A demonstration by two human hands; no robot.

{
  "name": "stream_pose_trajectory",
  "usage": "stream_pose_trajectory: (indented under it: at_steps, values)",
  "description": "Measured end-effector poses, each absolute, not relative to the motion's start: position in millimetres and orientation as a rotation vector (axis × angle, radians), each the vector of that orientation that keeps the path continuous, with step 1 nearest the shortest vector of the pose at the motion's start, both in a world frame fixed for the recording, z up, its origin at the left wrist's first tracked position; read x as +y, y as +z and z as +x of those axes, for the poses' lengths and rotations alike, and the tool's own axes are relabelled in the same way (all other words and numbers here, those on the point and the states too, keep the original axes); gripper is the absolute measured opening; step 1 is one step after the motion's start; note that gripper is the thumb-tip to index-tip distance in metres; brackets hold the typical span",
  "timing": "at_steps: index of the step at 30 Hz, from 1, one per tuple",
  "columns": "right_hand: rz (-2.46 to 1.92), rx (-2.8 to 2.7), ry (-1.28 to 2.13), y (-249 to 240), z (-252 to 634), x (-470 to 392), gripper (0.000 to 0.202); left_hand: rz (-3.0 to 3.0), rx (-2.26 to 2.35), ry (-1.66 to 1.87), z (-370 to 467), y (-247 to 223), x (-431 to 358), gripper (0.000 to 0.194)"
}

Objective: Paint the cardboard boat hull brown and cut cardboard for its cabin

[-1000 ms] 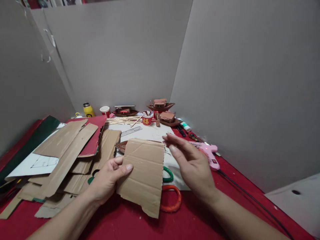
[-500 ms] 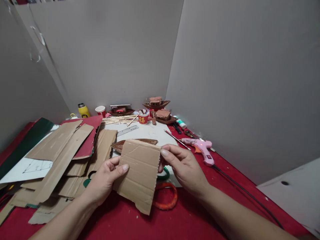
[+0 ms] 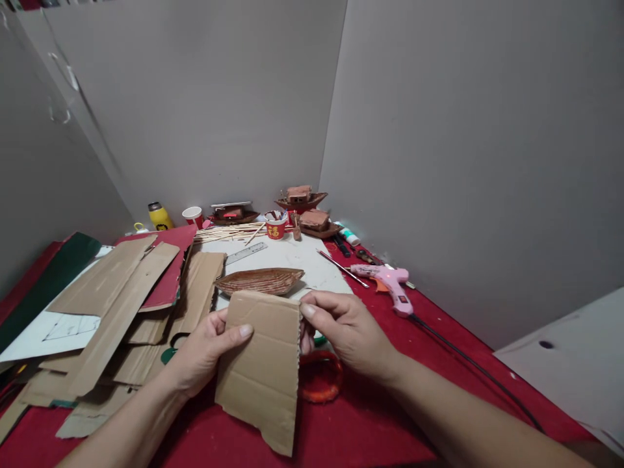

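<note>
A piece of brown cardboard [image 3: 260,377] is held up between both my hands, with a ragged lower edge and a corrugated right edge. My left hand [image 3: 207,351] pinches its left side, thumb on the front face. At the upper right corner, my right hand [image 3: 344,328] grips the edge between thumb and fingers. Just beyond the cardboard lies a small brown boat hull [image 3: 260,281] on white paper [image 3: 316,260]. Scissors with an orange-red handle [image 3: 324,377] are partly hidden behind the cardboard.
Cardboard scraps [image 3: 112,286] pile up on the left. A pink glue gun [image 3: 390,283] with a black cord lies right. Finished model boats [image 3: 316,222], a red cup [image 3: 275,226], wooden sticks [image 3: 229,233] and a ruler [image 3: 247,252] are at the back. Grey walls [image 3: 439,130] enclose the table.
Both hands have brought the cardboard lower and tilted it more upright. The boat hull behind it is now uncovered. The right hand has shifted slightly left and down.
</note>
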State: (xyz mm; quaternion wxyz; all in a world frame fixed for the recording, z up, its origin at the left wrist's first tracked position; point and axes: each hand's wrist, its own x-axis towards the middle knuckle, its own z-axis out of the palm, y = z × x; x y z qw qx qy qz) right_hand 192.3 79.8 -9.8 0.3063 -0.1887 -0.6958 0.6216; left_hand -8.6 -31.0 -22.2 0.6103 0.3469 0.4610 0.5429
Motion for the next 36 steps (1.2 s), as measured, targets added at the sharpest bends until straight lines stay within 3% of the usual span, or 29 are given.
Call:
stream_pose_trajectory:
  at_steps: [7,12,18,20,24,28,36]
  values:
    - [-0.515,-2.027,1.596,-14,189,91,0.042,0.690,1.123,1.381,-13,-12,-34,0.029]
    - [-0.587,-2.287,1.260,-14,197,92,0.016,0.619,1.185,1.651,-24,3,-35,0.034]
    - [-0.548,-2.965,0.436,-21,203,72,0.022,0.625,1.177,1.701,-22,8,-33,0.054]
    - [-0.561,-3.020,0.373,-24,202,68,0.030,0.626,1.178,1.705,-21,8,-33,0.052]
    - [-0.646,-3.054,0.450,-27,205,66,0.034,0.624,1.183,1.726,-23,11,-35,0.042]
    - [-0.901,-2.999,0.593,-30,221,64,0.012,0.619,1.173,1.783,-24,14,-39,0.033]
    - [-1.014,-2.300,1.241,-46,270,46,0.035,0.643,1.093,1.826,-17,19,-48,0.031]
